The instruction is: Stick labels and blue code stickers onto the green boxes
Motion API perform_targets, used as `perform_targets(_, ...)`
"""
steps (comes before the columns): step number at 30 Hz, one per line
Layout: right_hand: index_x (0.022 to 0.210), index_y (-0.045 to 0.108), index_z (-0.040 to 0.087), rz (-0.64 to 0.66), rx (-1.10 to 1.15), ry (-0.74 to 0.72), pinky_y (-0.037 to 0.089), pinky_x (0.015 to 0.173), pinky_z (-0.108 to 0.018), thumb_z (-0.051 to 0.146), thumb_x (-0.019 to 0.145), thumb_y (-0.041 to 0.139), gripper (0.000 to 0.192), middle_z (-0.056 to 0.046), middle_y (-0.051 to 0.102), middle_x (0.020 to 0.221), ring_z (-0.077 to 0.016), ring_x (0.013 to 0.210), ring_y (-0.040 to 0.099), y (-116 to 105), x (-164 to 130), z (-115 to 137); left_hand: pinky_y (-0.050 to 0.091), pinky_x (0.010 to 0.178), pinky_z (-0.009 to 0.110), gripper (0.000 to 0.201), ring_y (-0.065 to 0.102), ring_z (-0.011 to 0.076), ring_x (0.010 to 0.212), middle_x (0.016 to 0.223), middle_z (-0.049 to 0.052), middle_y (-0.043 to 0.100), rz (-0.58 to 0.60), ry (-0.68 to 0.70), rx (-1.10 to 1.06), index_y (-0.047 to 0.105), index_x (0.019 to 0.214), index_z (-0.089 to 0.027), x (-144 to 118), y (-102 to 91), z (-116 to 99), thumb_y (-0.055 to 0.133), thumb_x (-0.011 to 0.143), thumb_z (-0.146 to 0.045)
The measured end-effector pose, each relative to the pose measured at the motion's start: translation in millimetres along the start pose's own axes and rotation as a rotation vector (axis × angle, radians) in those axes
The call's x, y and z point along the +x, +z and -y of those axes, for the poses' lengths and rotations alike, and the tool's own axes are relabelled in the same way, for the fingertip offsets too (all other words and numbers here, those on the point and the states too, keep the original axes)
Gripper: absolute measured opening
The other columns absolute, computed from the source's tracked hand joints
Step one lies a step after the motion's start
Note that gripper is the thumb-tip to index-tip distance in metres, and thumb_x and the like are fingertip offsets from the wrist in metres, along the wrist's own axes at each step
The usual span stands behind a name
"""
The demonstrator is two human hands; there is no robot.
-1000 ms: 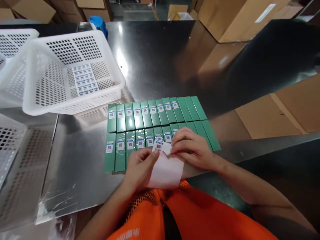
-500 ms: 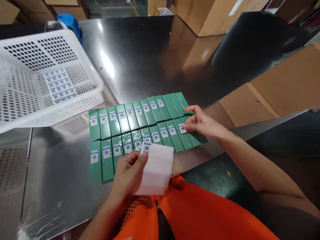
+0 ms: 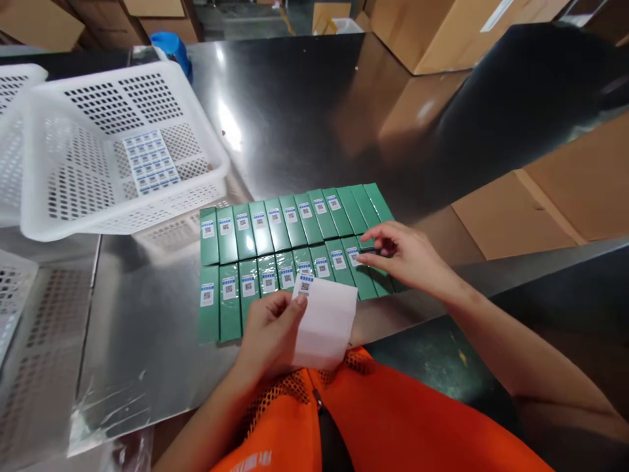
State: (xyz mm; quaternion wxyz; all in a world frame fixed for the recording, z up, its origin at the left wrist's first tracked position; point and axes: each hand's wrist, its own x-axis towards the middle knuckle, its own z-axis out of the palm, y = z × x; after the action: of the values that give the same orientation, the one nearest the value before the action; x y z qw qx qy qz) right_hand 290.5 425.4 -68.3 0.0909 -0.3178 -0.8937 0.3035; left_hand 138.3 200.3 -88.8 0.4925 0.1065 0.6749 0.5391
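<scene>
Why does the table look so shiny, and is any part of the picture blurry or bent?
Head view: the steel table mirrors the overhead light as a white glare spot and reflects the cardboard boxes; the right hand looks slightly soft over the green boxes; the table's edges curve near the frame's sides, a wide-lens bend.

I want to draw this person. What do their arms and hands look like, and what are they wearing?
Both forearms are bare, with no sleeves showing. The left hand and right hand wear no gloves, rings or watch. The person wears an orange vest with a mesh panel.
</scene>
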Motion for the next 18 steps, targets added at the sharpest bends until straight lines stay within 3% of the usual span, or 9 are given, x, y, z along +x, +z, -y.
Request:
perform_targets(3,0.106,0.073,0.024,0.119,0.233,-0.161,0.049,0.071,-0.029,0.044,0.085,0.072,0.029,-0.003,0.068,0.092,-0.0156,0.08,0.063,19,-7,33,0.031,0.05,0.021,0.057,0.04,0.0109,0.054,0.057,0.001,0.051,0.011,0.032,0.052,0.06,0.059,-0.013,0,-0.6,-1,0.076,0.063,-0.068)
perform_targets(5,0.102,0.074,0.023,0.182,0.302,-0.185,0.049,0.07,-0.028,0.04,0.084,0.073,0.024,-0.003,0.07,0.092,-0.0155,0.082,0.064,32,-7,50,0.03,0.05,0.022,0.055,0.04,0.0112,0.055,0.058,0.001,0.051,0.025,0.063,0.09,0.061,0.061,-0.013,0,-1.9,0,0.073,0.067,-0.066)
perform_targets(9,0.081,0.073,0.02,0.223,0.474,-0.104,0.045,0.062,-0.026,0.032,0.082,0.074,0.012,-0.002,0.07,0.081,-0.0135,0.072,0.062,43,0,64,0.026,0.049,0.022,0.054,0.035,0.0103,0.053,0.054,-0.001,0.044,0.025,0.095,0.108,0.056,0.056,-0.015,-1,-4.0,1,0.072,0.069,-0.064)
perform_targets(12,0.081,0.07,0.02,0.25,0.673,0.006,0.047,0.06,-0.026,0.036,0.081,0.075,0.017,-0.001,0.07,0.079,-0.013,0.068,0.061,39,7,59,0.023,0.048,0.023,0.056,0.032,0.0097,0.052,0.051,-0.002,0.039,0.054,0.086,0.109,0.05,0.051,-0.016,0,-5.3,0,0.073,0.067,-0.064)
perform_targets(14,0.081,0.067,0.021,0.194,0.804,0.051,0.05,0.065,-0.026,0.041,0.079,0.078,0.023,-0.001,0.07,0.082,-0.0133,0.073,0.064,31,18,50,0.024,0.048,0.023,0.056,0.034,0.0099,0.052,0.052,-0.002,0.041,0.094,0.076,0.12,0.051,0.051,-0.016,2,-6.8,1,0.074,0.065,-0.066)
perform_targets(18,0.079,0.059,0.023,-0.115,0.993,0.106,0.053,0.068,-0.025,0.04,0.069,0.087,0.034,0.003,0.068,0.078,-0.0135,0.078,0.067,8,59,22,0.023,0.047,0.022,0.056,0.034,0.0097,0.051,0.052,-0.002,0.042,0.13,0.053,0.124,0.052,0.053,-0.016,3,-10.3,4,0.074,0.065,-0.067)
